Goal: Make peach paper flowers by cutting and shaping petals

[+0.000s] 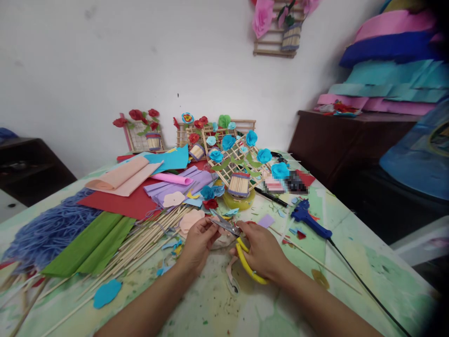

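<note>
In my right hand (264,250) is a pair of scissors (249,269) with yellow handles, its metal blades pointing left toward my other hand. My left hand (197,243) is closed in a pinch at the blade tips, on what looks like a small piece of peach paper, mostly hidden by the fingers. Just behind that hand lies a scalloped peach paper petal (191,219), with another peach petal (173,199) farther back. A curled peach paper strip (230,273) hangs or lies below the scissors.
A blue hot glue gun (310,219) and its black cord lie at the right. Bamboo sticks (140,243), green crepe paper (91,245) and blue yarn (52,229) cover the left. A stick lattice (242,161) with blue paper flowers stands behind the hands.
</note>
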Demonstrator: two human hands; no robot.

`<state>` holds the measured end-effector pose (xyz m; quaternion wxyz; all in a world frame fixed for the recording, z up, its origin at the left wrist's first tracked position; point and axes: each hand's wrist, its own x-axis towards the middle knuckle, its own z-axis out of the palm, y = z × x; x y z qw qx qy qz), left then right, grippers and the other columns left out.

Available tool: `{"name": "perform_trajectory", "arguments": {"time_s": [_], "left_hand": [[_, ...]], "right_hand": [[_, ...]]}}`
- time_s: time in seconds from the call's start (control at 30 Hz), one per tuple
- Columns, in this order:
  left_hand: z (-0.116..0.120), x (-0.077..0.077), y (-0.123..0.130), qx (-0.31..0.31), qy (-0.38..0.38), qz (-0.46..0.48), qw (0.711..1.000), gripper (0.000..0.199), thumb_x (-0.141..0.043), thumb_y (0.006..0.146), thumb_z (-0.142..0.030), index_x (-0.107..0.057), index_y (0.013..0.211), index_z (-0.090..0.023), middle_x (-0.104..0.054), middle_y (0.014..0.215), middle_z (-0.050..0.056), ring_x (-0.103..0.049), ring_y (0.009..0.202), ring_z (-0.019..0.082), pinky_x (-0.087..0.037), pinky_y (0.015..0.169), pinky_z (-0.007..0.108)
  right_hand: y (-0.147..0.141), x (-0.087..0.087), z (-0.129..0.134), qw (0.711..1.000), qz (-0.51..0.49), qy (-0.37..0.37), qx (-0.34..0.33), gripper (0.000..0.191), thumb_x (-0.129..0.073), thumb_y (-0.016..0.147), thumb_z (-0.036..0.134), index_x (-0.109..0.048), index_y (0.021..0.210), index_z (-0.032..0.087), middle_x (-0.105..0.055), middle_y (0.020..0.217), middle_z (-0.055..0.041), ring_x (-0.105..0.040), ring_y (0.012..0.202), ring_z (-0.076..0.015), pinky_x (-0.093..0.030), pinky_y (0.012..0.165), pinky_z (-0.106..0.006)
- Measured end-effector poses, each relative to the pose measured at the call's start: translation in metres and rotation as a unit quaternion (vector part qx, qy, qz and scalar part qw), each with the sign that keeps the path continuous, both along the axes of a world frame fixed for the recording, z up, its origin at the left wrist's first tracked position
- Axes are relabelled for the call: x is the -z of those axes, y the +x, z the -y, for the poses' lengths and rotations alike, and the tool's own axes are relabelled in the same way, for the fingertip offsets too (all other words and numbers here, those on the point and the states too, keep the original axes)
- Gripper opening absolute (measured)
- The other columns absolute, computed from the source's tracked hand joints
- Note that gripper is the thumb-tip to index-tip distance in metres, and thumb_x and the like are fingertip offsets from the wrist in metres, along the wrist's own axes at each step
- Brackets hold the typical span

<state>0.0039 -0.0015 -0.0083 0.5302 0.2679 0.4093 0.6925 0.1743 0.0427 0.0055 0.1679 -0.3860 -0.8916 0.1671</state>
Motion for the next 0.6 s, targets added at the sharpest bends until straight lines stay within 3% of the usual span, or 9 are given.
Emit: {"name": "perform_trajectory", "arguments": {"time_s": [0.2, 0.6], "left_hand": [[-0.0020, 0.0017, -0.0006, -0.046, -0.026, 0.030, 0.998, 0.024, -0.082, 0.053, -0.024, -0.067, 0.068, -0.013, -0.061, 0.065, -0.002, -0.053, 0.056, 0.004, -0.046, 0.057, 0.013], [-0.0025, -0.0034, -0.0003, -0.057, -0.031, 0.039, 0.997, 0.024, -0.080, 0.053, -0.016, -0.067, 0.073, -0.012, -0.065, 0.072, 0.000, -0.058, 0.062, 0.006, -0.051, 0.060, 0.013]], "right_hand": [[-0.0001, -0.0010, 0.0000, 1.000, -0.003, 0.002, 0.003, 0.055, -0.059, 0.075, 0.041, -0.048, 0.123, 0.017, -0.061, 0.099, -0.0099, -0.055, 0.093, -0.0231, -0.040, 0.078, -0.030], [0.0009, -0.0005, 0.0013, 1.000, -0.022, 0.003, -0.004, 0.056, -0.060, 0.073, 0.051, -0.050, 0.119, 0.019, -0.061, 0.098, -0.0095, -0.056, 0.091, -0.0224, -0.040, 0.077, -0.029]]}}
